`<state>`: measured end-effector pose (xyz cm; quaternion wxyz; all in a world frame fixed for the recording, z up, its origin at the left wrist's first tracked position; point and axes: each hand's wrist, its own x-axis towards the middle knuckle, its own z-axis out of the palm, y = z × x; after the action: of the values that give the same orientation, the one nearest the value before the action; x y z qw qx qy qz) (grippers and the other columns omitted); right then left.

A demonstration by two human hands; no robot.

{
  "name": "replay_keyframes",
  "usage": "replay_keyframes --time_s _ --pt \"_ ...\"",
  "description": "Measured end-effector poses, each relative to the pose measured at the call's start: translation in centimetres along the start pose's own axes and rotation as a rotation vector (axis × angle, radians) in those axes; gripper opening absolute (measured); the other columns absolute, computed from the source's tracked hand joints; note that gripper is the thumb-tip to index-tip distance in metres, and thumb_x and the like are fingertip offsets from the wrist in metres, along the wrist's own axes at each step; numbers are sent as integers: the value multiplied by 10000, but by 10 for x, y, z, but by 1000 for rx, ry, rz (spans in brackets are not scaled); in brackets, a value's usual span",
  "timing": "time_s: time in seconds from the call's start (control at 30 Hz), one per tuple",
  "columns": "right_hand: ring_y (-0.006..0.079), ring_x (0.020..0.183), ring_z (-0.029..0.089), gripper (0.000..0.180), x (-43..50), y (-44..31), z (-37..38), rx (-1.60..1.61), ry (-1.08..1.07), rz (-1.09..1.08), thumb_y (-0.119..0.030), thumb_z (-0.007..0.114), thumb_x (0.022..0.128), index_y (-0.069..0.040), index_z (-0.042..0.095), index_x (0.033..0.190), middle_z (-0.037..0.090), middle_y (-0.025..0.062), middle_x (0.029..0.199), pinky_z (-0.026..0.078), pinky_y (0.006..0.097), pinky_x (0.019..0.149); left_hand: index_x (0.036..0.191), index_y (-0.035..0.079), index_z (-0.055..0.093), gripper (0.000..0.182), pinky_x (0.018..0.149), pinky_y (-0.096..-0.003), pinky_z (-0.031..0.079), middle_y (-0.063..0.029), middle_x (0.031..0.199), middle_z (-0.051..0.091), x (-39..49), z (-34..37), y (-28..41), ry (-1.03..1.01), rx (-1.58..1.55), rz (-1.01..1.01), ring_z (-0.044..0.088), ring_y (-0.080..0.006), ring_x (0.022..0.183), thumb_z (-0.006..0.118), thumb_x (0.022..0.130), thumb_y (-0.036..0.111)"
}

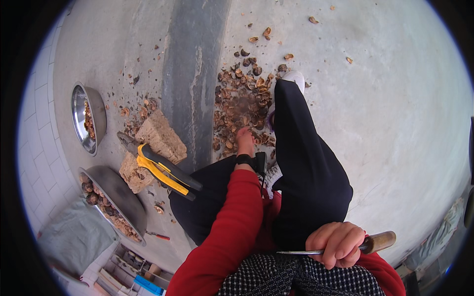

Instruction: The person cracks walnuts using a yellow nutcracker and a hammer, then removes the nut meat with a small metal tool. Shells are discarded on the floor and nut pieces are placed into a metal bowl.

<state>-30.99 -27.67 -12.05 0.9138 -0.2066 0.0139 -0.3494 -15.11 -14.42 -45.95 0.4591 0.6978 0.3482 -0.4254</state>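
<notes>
My left hand (245,141), fingers partly bent, is low over a heap of cracked walnut shells (240,105) on the floor; whether anything is in it cannot be made out. A thin pointed metal tool with a wooden handle (381,241) is held in my right hand (335,244) near my lap, its tip pointing left. Yellow-and-black pliers (163,168) lie with their jaws beside a rough tan block (163,138); their handles reach my knee. A second rough piece (135,173) lies below them.
A steel bowl (100,122) with walnut kernels stands at left. Below it, a larger steel bowl (126,203) holds whole nuts and pale broken pieces. Near it are a red-handled tool (159,235) and a grey cloth (76,236). Shell bits are scattered across the floor.
</notes>
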Motion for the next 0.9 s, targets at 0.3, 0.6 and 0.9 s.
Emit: replay_keyframes --time_s 0.3,0.6,0.9 --pt "228 496 442 190 1 -2 -6 46 -50 17 -69 342 843 60 475 886 535 138 687 380 334 434 1037 35 517 238 542 -306 454 -59 778 558 37 -9 -26 2 727 445 534 -185 617 509 824 141" --pt "231 491 440 187 2 -7 -10 62 -64 45 -65 342 851 67 456 918 527 153 684 372 330 421 890 48 555 170 653 -387 457 -112 790 595 12 1 -2 57 1111 569 567 -282 733 559 752 147" --pt "221 474 425 172 1 -8 -9 76 -33 34 -45 353 847 70 450 930 521 151 673 365 326 415 871 57 556 149 634 -386 460 -114 751 590 23 -10 -9 157 1066 583 564 -283 709 549 765 161"
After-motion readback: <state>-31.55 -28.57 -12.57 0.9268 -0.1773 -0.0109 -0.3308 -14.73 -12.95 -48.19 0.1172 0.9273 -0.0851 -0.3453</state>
